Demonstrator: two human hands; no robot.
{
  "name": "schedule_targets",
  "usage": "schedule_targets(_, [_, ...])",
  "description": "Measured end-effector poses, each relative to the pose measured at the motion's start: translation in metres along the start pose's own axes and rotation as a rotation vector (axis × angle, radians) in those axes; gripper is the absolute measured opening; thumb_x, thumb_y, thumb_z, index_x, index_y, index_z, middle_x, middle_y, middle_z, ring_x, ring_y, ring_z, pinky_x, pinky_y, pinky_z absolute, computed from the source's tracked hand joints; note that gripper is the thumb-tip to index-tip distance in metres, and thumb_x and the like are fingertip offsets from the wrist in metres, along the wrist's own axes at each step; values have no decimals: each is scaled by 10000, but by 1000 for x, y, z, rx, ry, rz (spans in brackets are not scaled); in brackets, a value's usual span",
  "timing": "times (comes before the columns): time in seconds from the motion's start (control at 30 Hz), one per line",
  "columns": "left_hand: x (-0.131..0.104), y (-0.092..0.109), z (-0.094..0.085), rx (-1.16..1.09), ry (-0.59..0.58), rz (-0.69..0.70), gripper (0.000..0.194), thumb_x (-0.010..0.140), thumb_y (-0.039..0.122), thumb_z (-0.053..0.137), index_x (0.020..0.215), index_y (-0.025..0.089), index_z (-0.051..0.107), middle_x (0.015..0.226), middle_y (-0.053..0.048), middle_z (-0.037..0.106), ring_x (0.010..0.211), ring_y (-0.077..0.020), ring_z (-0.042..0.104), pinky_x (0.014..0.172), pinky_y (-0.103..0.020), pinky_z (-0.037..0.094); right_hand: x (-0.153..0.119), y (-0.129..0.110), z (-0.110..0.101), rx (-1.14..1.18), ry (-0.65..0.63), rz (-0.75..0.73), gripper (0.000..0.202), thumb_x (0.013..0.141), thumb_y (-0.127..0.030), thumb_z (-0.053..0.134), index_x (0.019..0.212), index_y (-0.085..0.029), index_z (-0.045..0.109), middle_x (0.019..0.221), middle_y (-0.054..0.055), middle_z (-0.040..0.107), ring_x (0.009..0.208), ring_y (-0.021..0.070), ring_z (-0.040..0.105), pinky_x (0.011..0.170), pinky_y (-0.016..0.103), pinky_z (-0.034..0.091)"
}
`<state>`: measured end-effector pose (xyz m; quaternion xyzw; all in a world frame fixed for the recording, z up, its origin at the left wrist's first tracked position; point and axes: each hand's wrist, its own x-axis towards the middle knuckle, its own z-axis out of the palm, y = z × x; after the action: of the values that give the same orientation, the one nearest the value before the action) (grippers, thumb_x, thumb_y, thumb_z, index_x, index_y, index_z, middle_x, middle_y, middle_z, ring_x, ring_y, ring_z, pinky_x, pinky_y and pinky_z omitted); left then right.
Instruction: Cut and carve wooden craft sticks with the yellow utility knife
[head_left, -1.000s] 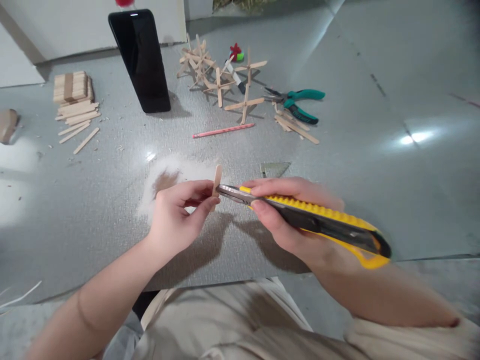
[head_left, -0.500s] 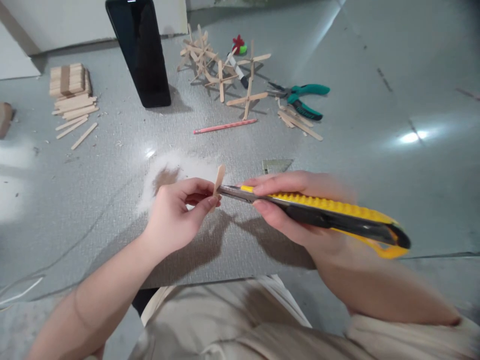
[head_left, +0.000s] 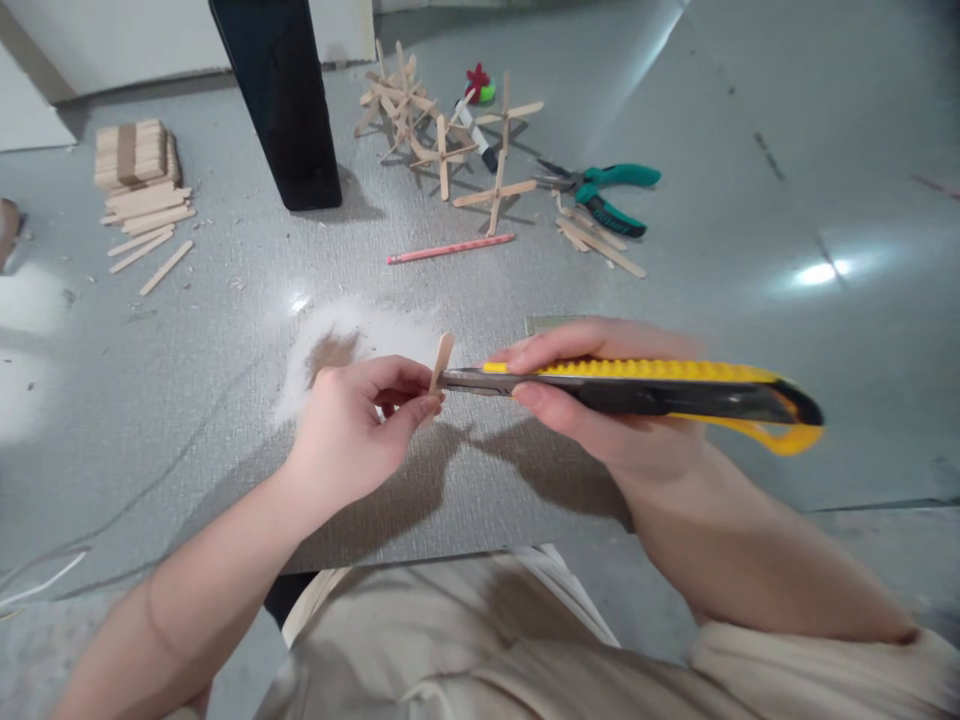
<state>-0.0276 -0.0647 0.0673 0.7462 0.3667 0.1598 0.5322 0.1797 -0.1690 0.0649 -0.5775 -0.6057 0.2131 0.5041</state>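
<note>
Between the thumb and fingers of my left hand (head_left: 360, 425) a wooden craft stick (head_left: 443, 360) is pinched, its rounded end sticking up. My right hand (head_left: 600, 400) is wrapped round a yellow and black utility knife (head_left: 652, 385), which lies nearly level. The blade (head_left: 476, 380) points left, and its tip meets the stick just above my left thumb. How deep the tip goes into the wood I cannot tell. White powder (head_left: 352, 330) lies on the table behind my left hand. A clear set square (head_left: 551, 324) is partly hidden behind my right hand.
A pink pencil (head_left: 450, 250) lies beyond my hands. Crossed craft sticks (head_left: 442, 157), a marker (head_left: 476, 137) and green-handled pliers (head_left: 600, 190) are farther back. A black phone (head_left: 289, 110) stands upright, left of centre. Bundled craft sticks (head_left: 135, 155) lie at the left.
The knife's handle end has swung up the picture with my right hand, so the knife lies more level. The blade tip stays at the stick, and my left hand has hardly moved.
</note>
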Motion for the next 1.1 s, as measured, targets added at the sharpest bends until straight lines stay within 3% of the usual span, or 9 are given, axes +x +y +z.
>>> schedule_targets(0.2, [0, 0, 1, 4, 1, -32, 50, 844, 213, 708, 891, 198, 717, 797, 16, 770, 707, -136, 740, 646, -229, 556, 2, 0, -2, 14, -25, 8, 178, 840, -226, 747, 966, -351, 742, 917, -41, 795, 778, 211, 758, 652, 331, 599])
schedule_targets(0.4, [-1, 1, 5, -58, 25, -45, 42, 834, 211, 714, 862, 180, 707, 765, 10, 758, 681, -131, 736, 639, -214, 575, -2, -6, 8, 78, -33, 195, 161, 838, -291, 762, 990, -327, 723, 965, -2, 772, 848, 222, 724, 698, 343, 591])
schedule_targets(0.6, [0, 2, 8, -82, 11, -18, 21, 846, 180, 697, 856, 166, 709, 763, -3, 768, 661, -123, 727, 611, -191, 567, 1, -9, 19, 98, -103, 262, 95, 847, -250, 726, 941, -255, 738, 797, -15, 752, 642, 138, 675, 581, 249, 546])
schedule_targets(0.77, [0, 2, 7, -139, -18, -44, 35, 868, 199, 697, 877, 174, 720, 830, -17, 794, 756, -142, 757, 675, -200, 594, -1, -1, 22, 219, -68, 275, 89, 892, -265, 694, 955, -258, 758, 881, 0, 780, 780, 170, 741, 705, 275, 612])
schedule_targets(0.93, [-1, 3, 7, -58, -17, -51, 72, 881, 215, 679, 899, 182, 740, 854, -23, 799, 731, -151, 748, 645, -225, 575, 0, 3, 22, 304, -79, 295, 111, 904, -264, 694, 996, -244, 753, 897, 14, 786, 789, 174, 754, 726, 286, 624])
schedule_targets(1.1, [-2, 1, 7, 154, 25, 65, 111, 871, 153, 646, 902, 200, 742, 797, 4, 784, 688, -129, 701, 638, -231, 534, 4, -1, 18, 187, -152, 235, 104, 883, -242, 701, 966, -256, 763, 853, 3, 786, 722, 155, 732, 648, 251, 589])
